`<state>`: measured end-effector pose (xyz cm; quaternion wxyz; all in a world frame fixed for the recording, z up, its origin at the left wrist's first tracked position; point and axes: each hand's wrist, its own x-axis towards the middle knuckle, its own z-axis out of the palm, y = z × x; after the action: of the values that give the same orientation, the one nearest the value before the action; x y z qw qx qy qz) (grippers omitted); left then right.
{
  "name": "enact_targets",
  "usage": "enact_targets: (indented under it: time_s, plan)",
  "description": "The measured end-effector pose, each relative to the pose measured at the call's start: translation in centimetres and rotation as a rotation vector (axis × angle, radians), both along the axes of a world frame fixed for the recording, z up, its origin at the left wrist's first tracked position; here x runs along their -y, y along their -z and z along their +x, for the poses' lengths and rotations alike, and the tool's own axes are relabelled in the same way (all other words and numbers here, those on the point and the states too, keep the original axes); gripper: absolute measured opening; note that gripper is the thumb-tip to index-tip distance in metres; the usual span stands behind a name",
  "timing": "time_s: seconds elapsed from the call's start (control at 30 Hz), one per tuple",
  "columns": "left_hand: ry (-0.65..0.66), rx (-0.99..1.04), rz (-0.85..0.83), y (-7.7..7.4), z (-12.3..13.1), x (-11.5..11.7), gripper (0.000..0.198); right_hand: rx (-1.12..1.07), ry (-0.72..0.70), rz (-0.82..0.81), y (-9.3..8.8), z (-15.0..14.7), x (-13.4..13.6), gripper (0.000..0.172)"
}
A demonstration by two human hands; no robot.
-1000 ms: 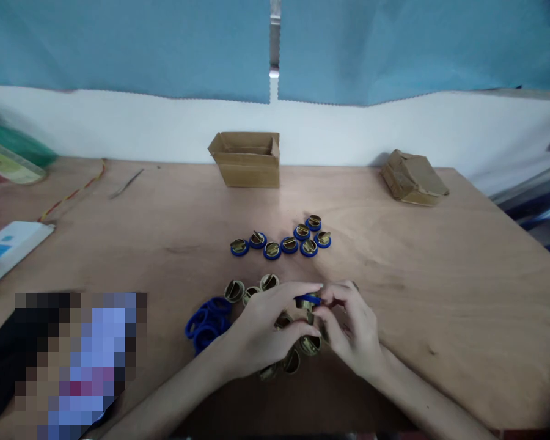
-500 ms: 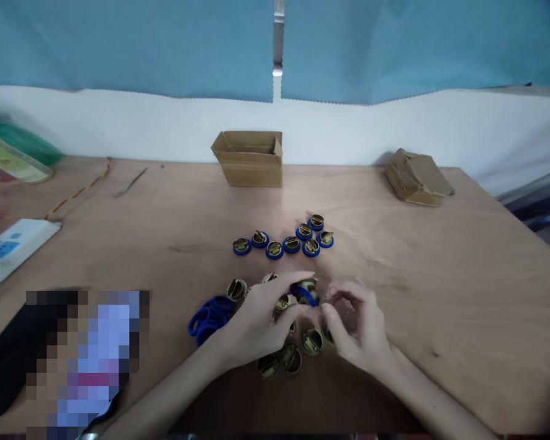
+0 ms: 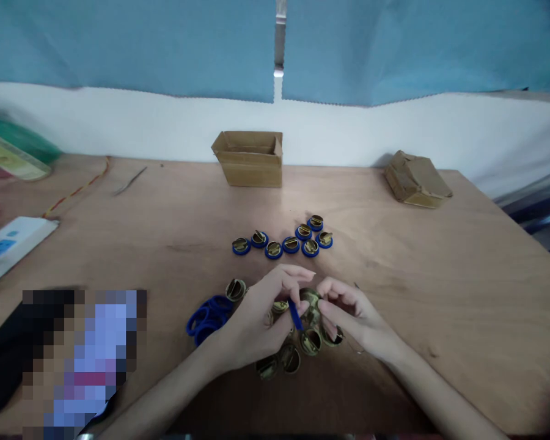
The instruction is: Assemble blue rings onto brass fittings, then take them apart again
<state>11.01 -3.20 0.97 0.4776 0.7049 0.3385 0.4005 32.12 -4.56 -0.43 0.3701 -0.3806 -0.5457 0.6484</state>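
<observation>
My left hand point(image 3: 266, 315) pinches a blue ring point(image 3: 295, 313), seen nearly edge-on, between thumb and fingers. Close beside the ring, my right hand point(image 3: 355, 315) has its thumb and fingertips on a round brass pin-back badge point(image 3: 310, 300). Whether ring and badge touch is hard to see. Below and around the hands lie several loose brass badges point(image 3: 290, 359), some partly covered by my left hand. A heap of blue rings point(image 3: 206, 318) sits left of my left wrist. Farther back, several badges set in blue rings point(image 3: 274, 249) lie pin side up.
An open cardboard box point(image 3: 255, 171) stands at the back, with a crumpled cardboard box point(image 3: 417, 180) to the right. At left are a white power strip point(image 3: 21, 244), a thin metal tool point(image 3: 131, 181) and a pixelated phone-like object point(image 3: 91, 360).
My right hand has moved slightly left, its fingertips now on the brass badge. The blue ring in my left hand has turned more upright.
</observation>
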Motion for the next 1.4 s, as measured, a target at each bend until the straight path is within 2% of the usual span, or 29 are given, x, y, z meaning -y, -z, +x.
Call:
enact_targets:
  time_s: [0.1,0.2,0.27,0.4,0.5,0.6,0.73,0.87,1.0,1.07,1.2,1.4]
  plan:
    - [-0.056,0.056,-0.055,-0.3,-0.1,-0.3,0.014,-0.016,0.044,-0.043,0.5,0.3,-0.2,0.028]
    - [-0.088,0.100,-0.112,0.0,-0.2,-0.5,0.011,-0.004,0.157,0.013,0.5,0.7,-0.5,0.031]
    - [-0.044,0.062,-0.154,0.4,-0.2,-0.4,0.024,0.015,0.217,0.082,0.3,0.9,-0.6,0.030]
    - [0.078,-0.037,-0.203,1.0,0.4,0.2,0.049,0.167,0.251,0.292,-0.2,0.2,-0.2,0.024]
    - [0.074,-0.112,-0.170,1.2,0.6,0.3,0.048,0.355,0.254,0.519,0.2,-0.7,0.4,0.021]
    - [0.085,-0.054,-0.155,1.1,0.5,0.2,0.047,0.507,0.238,0.694,0.8,-0.9,0.8,0.017]
    - [0.106,-0.006,-0.197,0.8,0.2,0.1,0.044,0.542,0.158,0.864,0.9,-0.7,0.7,0.019]
    - [0.139,0.019,-0.223,0.7,0.3,0.2,0.041,0.538,0.106,0.916,0.6,-0.7,0.6,0.022]
    - [0.168,0.095,-0.280,0.8,0.5,0.2,0.040,0.583,0.144,0.894,0.7,-0.7,0.7,0.020]
    - [0.170,0.086,-0.289,0.6,0.5,0.1,0.035,0.613,0.149,0.924,0.6,-0.6,0.6,0.016]
    - [0.230,0.099,-0.300,0.2,0.3,0.0,0.035,0.652,0.139,1.024,0.2,-0.4,0.6,0.019]
    - [0.246,0.186,-0.299,0.1,0.1,0.1,0.038,0.621,0.180,1.052,0.0,-0.5,0.8,0.019]
